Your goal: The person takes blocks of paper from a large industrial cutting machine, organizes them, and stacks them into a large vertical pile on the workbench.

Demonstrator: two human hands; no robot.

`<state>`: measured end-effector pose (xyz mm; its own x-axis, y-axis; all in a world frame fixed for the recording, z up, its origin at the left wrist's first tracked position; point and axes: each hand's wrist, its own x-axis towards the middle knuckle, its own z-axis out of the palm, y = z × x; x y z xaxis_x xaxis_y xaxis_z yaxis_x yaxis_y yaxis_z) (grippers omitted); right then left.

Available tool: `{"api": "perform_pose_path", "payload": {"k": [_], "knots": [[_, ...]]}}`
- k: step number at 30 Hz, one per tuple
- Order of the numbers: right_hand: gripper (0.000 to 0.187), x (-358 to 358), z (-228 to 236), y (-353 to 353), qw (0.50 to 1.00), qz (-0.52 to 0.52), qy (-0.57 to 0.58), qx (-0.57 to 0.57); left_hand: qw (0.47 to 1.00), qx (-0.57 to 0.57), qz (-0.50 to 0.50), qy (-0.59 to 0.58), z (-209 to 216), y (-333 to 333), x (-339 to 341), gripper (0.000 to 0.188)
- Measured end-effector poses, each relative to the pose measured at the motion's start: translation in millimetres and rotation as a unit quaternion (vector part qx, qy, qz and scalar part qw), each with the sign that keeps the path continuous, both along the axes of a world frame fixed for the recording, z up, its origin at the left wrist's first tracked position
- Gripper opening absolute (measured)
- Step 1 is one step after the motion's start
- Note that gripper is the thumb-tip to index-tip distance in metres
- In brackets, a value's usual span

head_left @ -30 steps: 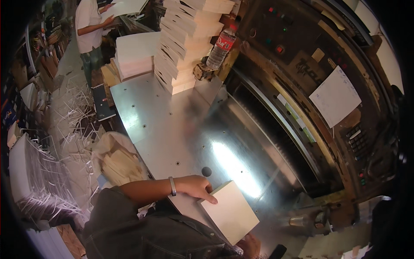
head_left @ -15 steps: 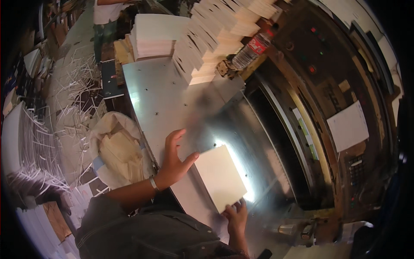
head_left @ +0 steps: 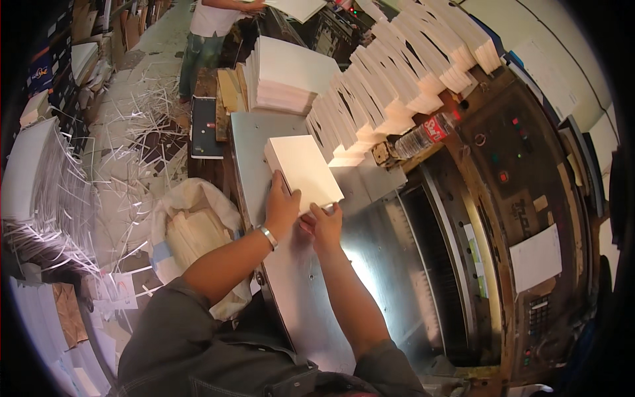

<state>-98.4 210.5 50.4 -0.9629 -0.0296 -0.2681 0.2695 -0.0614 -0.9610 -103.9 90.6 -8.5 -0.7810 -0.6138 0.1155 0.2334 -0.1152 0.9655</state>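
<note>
A thick block of cream-white paper (head_left: 304, 171) is over the far part of the metal table (head_left: 254, 159), near the piles of paper. My left hand (head_left: 283, 208) grips its left side, thumb toward the near corner. With my right hand (head_left: 324, 227) I hold its near edge, thumb on the top and fingers curled at the edge. Whether the block touches the table or hangs just above it, I cannot tell. A metal bracelet (head_left: 268, 238) circles my left wrist.
Rows of stacked paper blocks (head_left: 397, 79) and a taller paper pile (head_left: 291, 66) stand at the far end. To the right are a plastic bottle (head_left: 423, 134) and a cutting machine (head_left: 489, 172). A sack (head_left: 198, 231) sits left; another person (head_left: 211, 33) stands beyond.
The paper block has moved away from me toward the far stacks. My left hand, open and apart from it before, now grips its side. My right hand has moved forward with it.
</note>
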Motion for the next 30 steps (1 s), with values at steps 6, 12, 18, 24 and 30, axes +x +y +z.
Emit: {"api": "perform_pose_path", "payload": {"k": [6,12,18,24,30], "knots": [[0.104,-21,-24,-23,0.994,0.090,0.068,-0.003,1.000,0.008,-0.012,-0.015,41,-61,-60,0.079],[0.103,80,-17,21,0.964,0.209,0.164,0.031,0.997,-0.056,0.029,-0.035,6,-99,-107,0.075],[0.106,166,-16,92,0.957,0.187,0.201,0.090,0.999,-0.047,0.000,-0.007,16,-85,-123,0.063],[0.104,167,-16,88,0.962,0.153,0.208,0.091,0.998,-0.037,-0.028,-0.032,25,-85,-123,0.057],[0.101,167,-14,80,0.948,0.158,0.242,0.135,0.999,-0.009,-0.035,-0.021,20,-94,-125,0.036]]}}
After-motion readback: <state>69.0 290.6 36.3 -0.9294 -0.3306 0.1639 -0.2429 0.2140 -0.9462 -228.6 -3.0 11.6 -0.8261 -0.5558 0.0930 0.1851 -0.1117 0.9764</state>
